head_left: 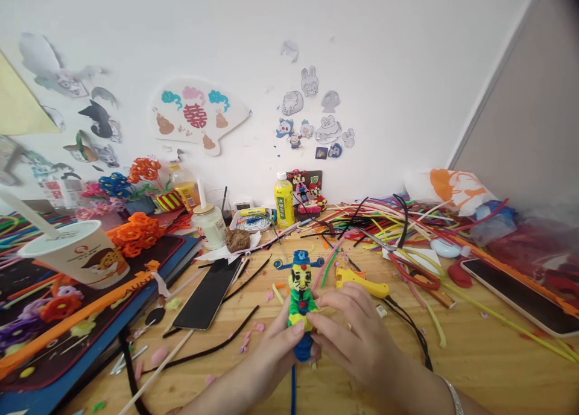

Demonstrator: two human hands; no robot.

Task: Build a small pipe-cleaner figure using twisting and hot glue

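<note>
clasping a chenille-stem figurine (300, 285) upright, just left of the yellow hot-glue gun (375, 288), with left hand (277, 342) and right hand (355, 330) together, clamped on its lower body; probably adjusting its front. next, likely best to steady from below and press lightly.

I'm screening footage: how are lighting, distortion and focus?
All in the head view: soft, bright light without harsh glare; the cup looks stretched near the left edge; the reddish plastic at right is blurry; the held figure looks sharper.
</note>
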